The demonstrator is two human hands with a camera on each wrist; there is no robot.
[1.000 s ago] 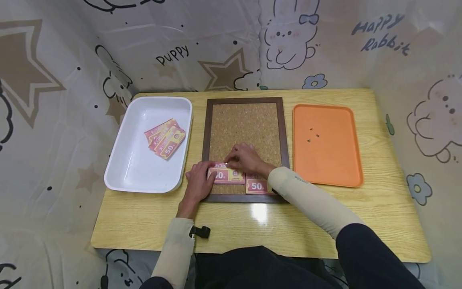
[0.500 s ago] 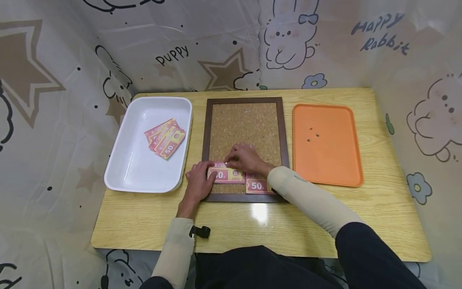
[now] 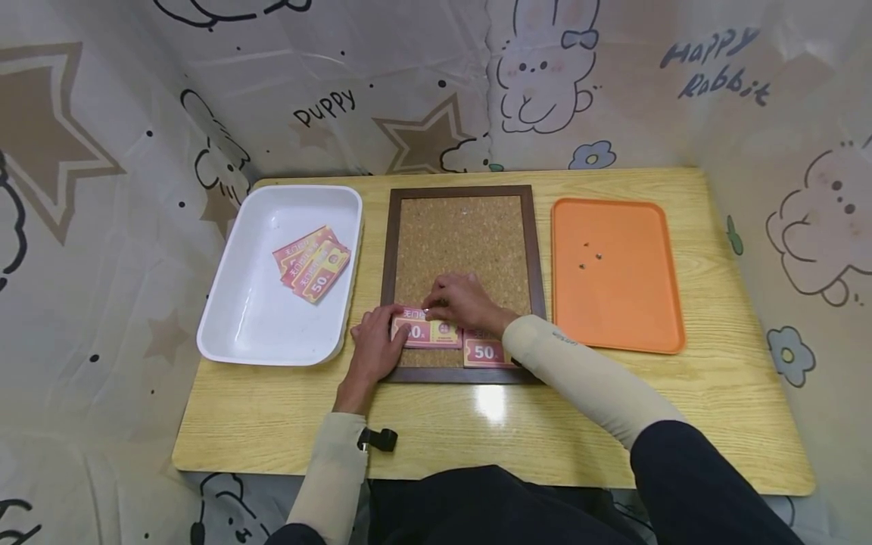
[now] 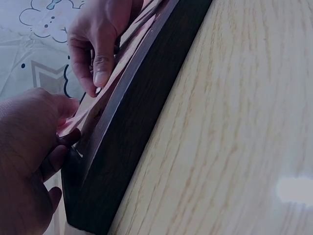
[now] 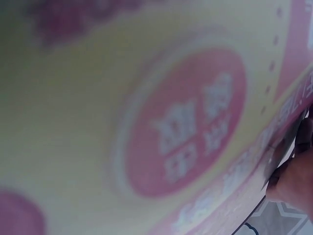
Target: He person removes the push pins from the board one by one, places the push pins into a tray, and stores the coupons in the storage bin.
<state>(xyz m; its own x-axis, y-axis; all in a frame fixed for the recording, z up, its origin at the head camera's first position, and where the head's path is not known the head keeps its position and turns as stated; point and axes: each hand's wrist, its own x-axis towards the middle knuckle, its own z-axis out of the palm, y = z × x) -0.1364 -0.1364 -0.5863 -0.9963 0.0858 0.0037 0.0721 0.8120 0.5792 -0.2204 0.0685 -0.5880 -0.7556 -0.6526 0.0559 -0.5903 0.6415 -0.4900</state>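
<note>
My left hand (image 3: 373, 339) holds the left end of a pink-and-yellow coupon (image 3: 443, 333), thumb and index at its edge, other fingers outside the brown frame. Toward the middle of the coupon's top edge, my right hand (image 3: 463, 299) pinches a tiny shiny thumbtack (image 3: 426, 308), mostly hidden by the fingertips. Both hands work over a cork board (image 3: 470, 235). A second coupon (image 3: 484, 353) lies at the board's lower right, partly under the right forearm. In the left wrist view the right thumb and fingers (image 4: 100, 76) meet at the coupon. Coupon print (image 5: 186, 122) fills the right wrist view.
At left a white tub (image 3: 252, 318) holds several fanned coupons (image 3: 313, 265). On the right is an orange tray (image 3: 620, 310) with three small tacks (image 3: 590, 256). All stand on a wooden table (image 3: 443, 431) with patterned cloth walls behind and beside it.
Hands, coupons and board stay essentially in place. Only a slight shift of the whole head view shows.
</note>
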